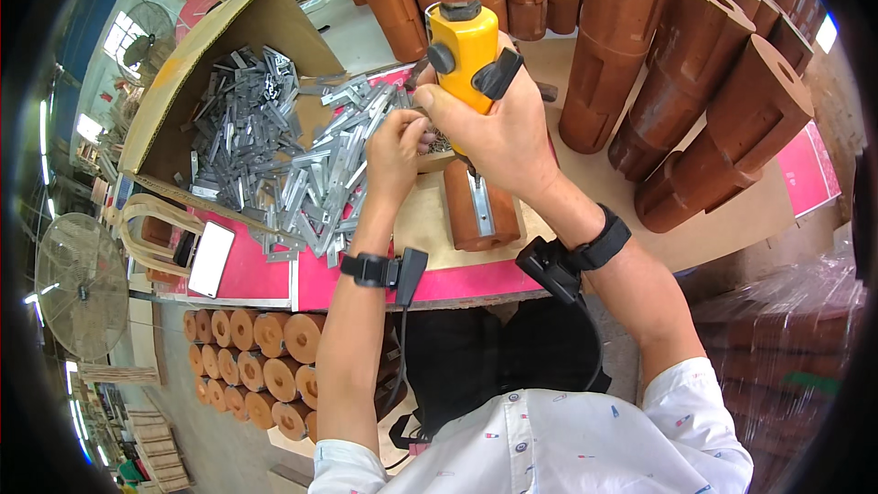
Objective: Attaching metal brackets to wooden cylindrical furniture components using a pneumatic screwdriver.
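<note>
My right hand (506, 135) is wrapped round a yellow power screwdriver (466, 44) held upright. Its tip points down at the far end of a grey metal strip (481, 209). That strip lies along the top of a reddish-brown grooved cylinder (462, 220), which rests on its side on the table in front of me. To the left, my left hand (393, 154) is closed with fingertips pinched, next to a small box of screws (439, 161). Whatever the pinch holds is too small or hidden to name.
An open cardboard box (169, 101) spills metal strips (320, 187) on the left. Upright brown cylinders (608, 55) stand at the right and back. A phone (211, 259) sits at the left edge. Stacked cylinders (265, 348) are below the table, near a fan (80, 288).
</note>
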### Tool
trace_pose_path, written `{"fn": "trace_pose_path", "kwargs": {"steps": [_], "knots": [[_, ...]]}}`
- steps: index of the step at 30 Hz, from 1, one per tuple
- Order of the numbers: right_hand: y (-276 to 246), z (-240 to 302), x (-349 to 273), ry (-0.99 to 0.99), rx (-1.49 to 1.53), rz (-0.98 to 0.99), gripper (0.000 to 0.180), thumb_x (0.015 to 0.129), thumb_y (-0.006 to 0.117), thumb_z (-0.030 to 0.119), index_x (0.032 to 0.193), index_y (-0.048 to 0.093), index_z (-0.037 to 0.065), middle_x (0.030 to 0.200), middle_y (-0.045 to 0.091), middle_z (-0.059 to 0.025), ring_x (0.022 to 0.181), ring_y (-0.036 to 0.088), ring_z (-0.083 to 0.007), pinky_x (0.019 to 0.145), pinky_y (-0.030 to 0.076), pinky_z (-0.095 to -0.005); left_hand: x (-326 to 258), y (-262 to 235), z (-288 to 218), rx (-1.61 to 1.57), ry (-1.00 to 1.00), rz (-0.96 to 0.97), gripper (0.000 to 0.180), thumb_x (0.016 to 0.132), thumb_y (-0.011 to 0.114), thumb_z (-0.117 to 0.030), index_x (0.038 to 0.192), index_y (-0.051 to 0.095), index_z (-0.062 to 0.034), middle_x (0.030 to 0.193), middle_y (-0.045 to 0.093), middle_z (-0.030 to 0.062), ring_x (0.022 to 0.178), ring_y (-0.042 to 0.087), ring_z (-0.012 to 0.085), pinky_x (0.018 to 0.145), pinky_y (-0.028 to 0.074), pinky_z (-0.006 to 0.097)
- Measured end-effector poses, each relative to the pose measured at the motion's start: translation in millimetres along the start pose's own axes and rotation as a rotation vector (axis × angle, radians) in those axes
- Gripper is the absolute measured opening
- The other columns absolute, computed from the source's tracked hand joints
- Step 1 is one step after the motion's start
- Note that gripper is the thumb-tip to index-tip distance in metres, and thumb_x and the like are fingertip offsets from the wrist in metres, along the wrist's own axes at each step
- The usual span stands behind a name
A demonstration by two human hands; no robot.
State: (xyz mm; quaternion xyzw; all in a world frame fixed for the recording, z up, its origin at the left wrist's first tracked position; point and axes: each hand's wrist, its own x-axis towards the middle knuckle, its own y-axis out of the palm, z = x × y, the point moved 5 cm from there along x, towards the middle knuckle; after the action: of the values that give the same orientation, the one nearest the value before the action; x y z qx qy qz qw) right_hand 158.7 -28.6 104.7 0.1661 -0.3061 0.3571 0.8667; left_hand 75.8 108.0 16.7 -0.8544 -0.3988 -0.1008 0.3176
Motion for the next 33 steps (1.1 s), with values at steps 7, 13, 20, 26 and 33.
{"fn": "trace_pose_path", "kwargs": {"steps": [7,13,20,26,33], "knots": [[-2,3,2,-0.015,0.003,-0.023,0.052,0.077,0.074,0.018,0.119,0.052,-0.001,0.091,0.066,-0.0105,0.082,0.064,-0.0144,0.075,0.052,-0.0304,-50,-11,5,-0.515,-0.329,-0.031,0.011,0.09,0.061,-0.001,0.099,0.062,0.0048,0.086,0.068,0.0103,0.079,0.067,0.0155,0.07,0.055,0.026],[-1,11,2,0.037,0.156,-0.036,0.045,0.079,0.073,0.016,0.116,0.054,0.0,0.089,0.065,-0.0051,0.08,0.06,-0.0099,0.074,0.05,-0.0275,-85,-6,-20,-0.504,-0.353,0.034,0.018,0.087,0.062,0.0,0.104,0.063,0.0052,0.091,0.07,0.01,0.084,0.067,0.0148,0.078,0.053,0.027],[-5,44,1,0.059,0.221,0.004,0.034,0.079,0.073,0.016,0.104,0.055,0.001,0.085,0.061,-0.0005,0.077,0.055,-0.0074,0.072,0.048,-0.0257,-102,2,-48,-0.431,-0.195,0.067,0.03,0.085,0.066,0.0,0.114,0.061,-0.0007,0.093,0.068,0.0073,0.088,0.064,0.0126,0.08,0.051,0.027],[-6,50,-3,0.082,0.199,0.016,0.033,0.079,0.073,0.018,0.1,0.054,0.002,0.085,0.06,-0.0007,0.075,0.055,-0.0076,0.07,0.048,-0.0262,-103,8,-56,-0.359,-0.136,0.09,0.035,0.082,0.067,0.001,0.117,0.061,-0.0025,0.092,0.068,0.0056,0.089,0.062,0.0113,0.08,0.05,0.027],[-5,47,-7,0.087,0.181,0.028,0.034,0.079,0.074,0.018,0.102,0.055,0.002,0.085,0.061,-0.0015,0.076,0.056,-0.0081,0.07,0.049,-0.0263,-103,12,-52,-0.425,-0.209,0.103,0.032,0.083,0.066,0.001,0.115,0.062,-0.0004,0.094,0.068,0.0057,0.088,0.061,0.01,0.081,0.049,0.026]]}}
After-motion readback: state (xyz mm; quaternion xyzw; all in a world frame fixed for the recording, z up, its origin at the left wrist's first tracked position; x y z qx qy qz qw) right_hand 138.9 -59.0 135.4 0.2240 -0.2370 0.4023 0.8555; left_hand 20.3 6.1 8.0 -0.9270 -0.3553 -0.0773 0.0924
